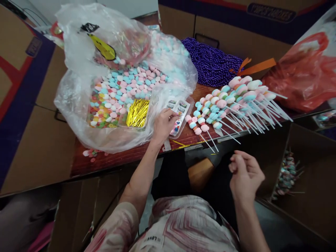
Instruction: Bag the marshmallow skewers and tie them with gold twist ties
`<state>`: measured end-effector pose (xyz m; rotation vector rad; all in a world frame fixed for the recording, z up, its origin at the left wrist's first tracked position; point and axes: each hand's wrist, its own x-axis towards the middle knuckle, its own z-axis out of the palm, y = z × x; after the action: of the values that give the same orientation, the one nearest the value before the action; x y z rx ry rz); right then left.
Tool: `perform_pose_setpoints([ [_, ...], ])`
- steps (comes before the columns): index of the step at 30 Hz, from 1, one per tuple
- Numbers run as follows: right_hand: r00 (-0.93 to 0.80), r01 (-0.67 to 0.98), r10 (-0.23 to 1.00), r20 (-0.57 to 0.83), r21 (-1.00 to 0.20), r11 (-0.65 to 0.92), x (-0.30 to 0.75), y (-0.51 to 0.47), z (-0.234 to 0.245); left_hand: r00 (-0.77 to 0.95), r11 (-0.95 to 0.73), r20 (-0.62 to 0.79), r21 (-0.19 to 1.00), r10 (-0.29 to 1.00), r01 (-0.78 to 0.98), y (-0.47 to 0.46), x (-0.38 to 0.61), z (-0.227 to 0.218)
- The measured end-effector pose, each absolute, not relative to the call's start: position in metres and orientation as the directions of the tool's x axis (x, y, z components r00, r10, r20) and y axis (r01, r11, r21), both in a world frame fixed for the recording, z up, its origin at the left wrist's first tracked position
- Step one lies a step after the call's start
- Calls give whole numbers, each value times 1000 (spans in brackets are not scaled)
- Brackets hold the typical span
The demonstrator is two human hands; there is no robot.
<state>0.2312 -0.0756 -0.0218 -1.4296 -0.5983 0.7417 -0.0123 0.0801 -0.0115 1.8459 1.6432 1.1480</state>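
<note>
My left hand [165,124] is over a clear plastic box [189,109] with small printed packets [183,107] in it. Its fingertips are pinched together at the packets, and whatever is between them is too small to tell. My right hand [246,173] hangs in front of the table edge, its fingers curled in with nothing visible in them. Between the hands, on the table, lies a pile of marshmallow-like candy skewers [223,101] on white sticks. Gold twist ties [138,112] fill another clear box left of my left hand.
A large clear bag [76,94] holds loose pastel candies [123,85] and gummy rings [101,113]. Behind lie purple cords [210,61] with an orange ribbon [258,66]. A red plastic bag [309,77] stands right. Below right, an open carton [312,175] contains wrapped skewers [288,173].
</note>
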Motion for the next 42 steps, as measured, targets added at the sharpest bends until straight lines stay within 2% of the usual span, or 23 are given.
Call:
perform_pose_setpoints([
  [2,510,65,860,3,-997,-35,205,-74,-12,-164,-205,313,859,935,470,72,-10,-8],
  [4,340,118,940,14,-993,-28,183,-68,-4,-242,-192,279,925,929,329,56,-4,-1],
  [8,182,-63,983,-3,-998,9,145,-46,3,-256,-145,174,981,951,127,8,22,13],
  [10,209,-130,977,-32,-992,-4,132,-38,2,-293,-117,115,993,949,12,-16,37,13],
  [12,260,-155,964,-53,-988,-12,128,-37,0,-363,-56,-11,983,932,-175,-36,47,9],
  [13,263,-165,963,-62,-986,-19,129,-38,-1,-359,-13,-97,957,928,-290,-44,51,7],
  [15,224,-180,971,-83,-983,-42,137,-44,-2,-187,144,-279,838,942,-527,-54,54,3],
  [17,182,-154,980,-83,-987,-55,149,-50,-2,59,334,-408,647,911,-685,-54,52,2],
  [19,169,-87,984,-50,-996,-36,162,-55,0,219,457,-485,451,847,-767,-49,50,3],
  [23,191,4,982,13,-1000,13,178,-58,7,418,610,-582,176,697,-773,-41,50,6],
  [26,219,50,975,40,-998,30,184,-58,15,534,696,-577,85,618,-713,-48,58,4],
  [28,207,77,978,39,-997,24,186,-58,20,563,698,-546,58,621,-714,-54,63,1],
  [31,177,112,984,31,-994,11,189,-60,24,448,592,-549,108,705,-799,-56,69,0],
  [34,178,175,983,42,-984,10,190,-63,21,262,473,-555,277,790,-836,-52,68,-1],
  [37,219,234,974,57,-972,5,187,-66,15,83,377,-509,509,857,-774,-52,68,-3],
  [39,247,217,968,50,-976,-5,181,-67,10,-76,268,-433,677,898,-685,-55,69,-4],
  [40,259,193,965,37,-981,-14,178,-66,7,-142,216,-390,736,910,-641,-56,70,-4],
  [42,282,145,960,10,-989,-32,172,-65,2,-198,172,-354,780,914,-602,-57,70,-4],
])
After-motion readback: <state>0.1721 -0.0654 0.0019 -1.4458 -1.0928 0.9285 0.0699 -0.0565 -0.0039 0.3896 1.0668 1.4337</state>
